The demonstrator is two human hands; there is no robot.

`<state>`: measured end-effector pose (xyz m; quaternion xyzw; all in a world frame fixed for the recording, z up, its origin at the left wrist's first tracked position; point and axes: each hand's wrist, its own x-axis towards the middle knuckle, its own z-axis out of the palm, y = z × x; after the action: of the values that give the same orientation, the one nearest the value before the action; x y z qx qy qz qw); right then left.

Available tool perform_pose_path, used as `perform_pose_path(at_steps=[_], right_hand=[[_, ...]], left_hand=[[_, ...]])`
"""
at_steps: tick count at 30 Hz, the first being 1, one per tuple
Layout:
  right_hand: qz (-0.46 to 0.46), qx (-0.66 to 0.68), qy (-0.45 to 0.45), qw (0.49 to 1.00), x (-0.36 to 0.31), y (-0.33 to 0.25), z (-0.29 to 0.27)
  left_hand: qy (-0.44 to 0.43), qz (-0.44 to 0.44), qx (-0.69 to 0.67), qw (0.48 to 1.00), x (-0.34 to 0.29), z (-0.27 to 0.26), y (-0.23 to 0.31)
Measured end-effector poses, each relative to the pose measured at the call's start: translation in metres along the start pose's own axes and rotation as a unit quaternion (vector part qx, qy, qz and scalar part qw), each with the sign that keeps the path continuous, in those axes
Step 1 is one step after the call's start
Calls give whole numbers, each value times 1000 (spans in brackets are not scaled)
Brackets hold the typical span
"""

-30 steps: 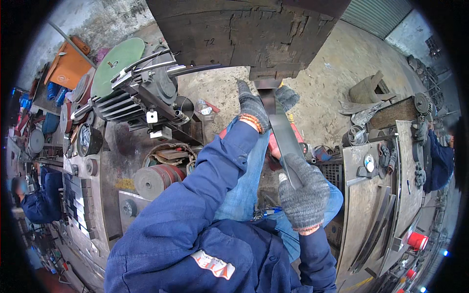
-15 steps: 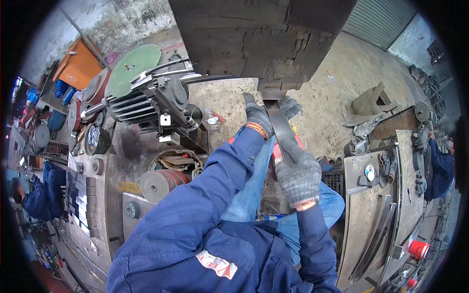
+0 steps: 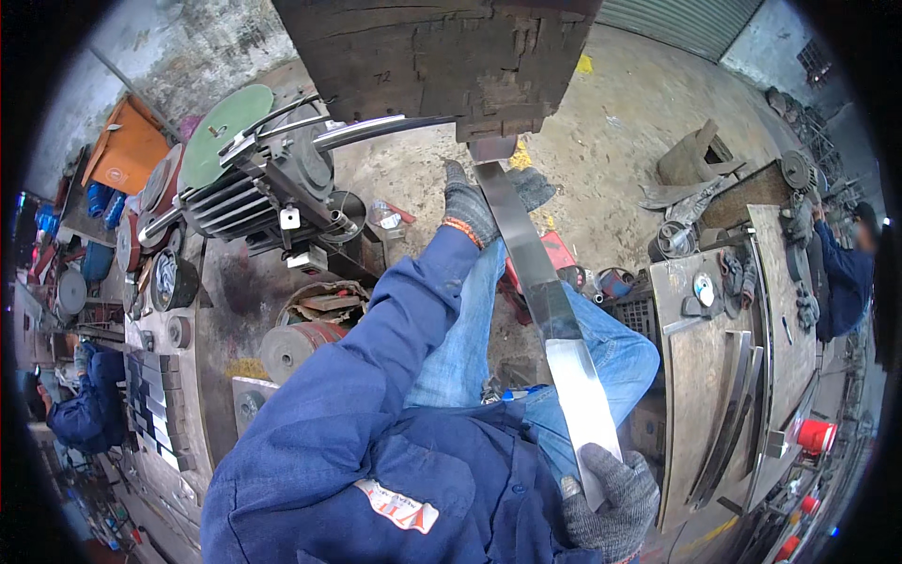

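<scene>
A long flat metal strip point(image 3: 526, 235) slants across the middle, its near half shining brightly and its far half darker. My left hand point(image 3: 473, 209), in a grey knit glove, holds it near the far end. Part of that glove shows on each side of the strip, and the palm is hidden beneath it. Around the near end, close to my body, my gloved right hand point(image 3: 615, 503) is closed. The strip's far end lies at a roller-like part point(image 3: 493, 148) under a large dark board point(image 3: 432, 70); whether they touch I cannot tell.
A motor with a green disc point(image 3: 221, 136) stands at the left, near an orange bin point(image 3: 132, 150). Abrasive rolls point(image 3: 296, 350) sit beside my left arm. At right, a bench point(image 3: 691, 367) bears curved metal strips point(image 3: 728, 414). Other people point(image 3: 836, 282) work at both sides.
My right hand has drawn back toward my body and lower right, holding the strip's near end. More of the strip's length now shows. The view has shifted slightly, and my left hand stays near the far end.
</scene>
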<state>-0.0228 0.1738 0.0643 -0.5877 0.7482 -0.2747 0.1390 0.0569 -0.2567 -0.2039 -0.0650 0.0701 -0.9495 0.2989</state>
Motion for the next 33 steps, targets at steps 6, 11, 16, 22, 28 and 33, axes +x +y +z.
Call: perform_pose_path(at_steps=[6,11,16,22,28,33], right_hand=[[16,27,13,999,1,0,1],[-8,5,19,1000,25,-4,11],[18,-22,-8,1000,51,-2,23],[10,-40,5,999,77,5,41],[-20,-5,46,999,103,12,66],[-10,-24,15,1000,126,11,75]], left_hand=[[159,136,138,968,10,42,-24],[180,160,80,967,10,65,-31],[180,170,79,966,19,60,-35],[181,177,83,964,21,57,-31],[203,174,67,961,21,66,-32],[195,178,87,961,20,69,-34]])
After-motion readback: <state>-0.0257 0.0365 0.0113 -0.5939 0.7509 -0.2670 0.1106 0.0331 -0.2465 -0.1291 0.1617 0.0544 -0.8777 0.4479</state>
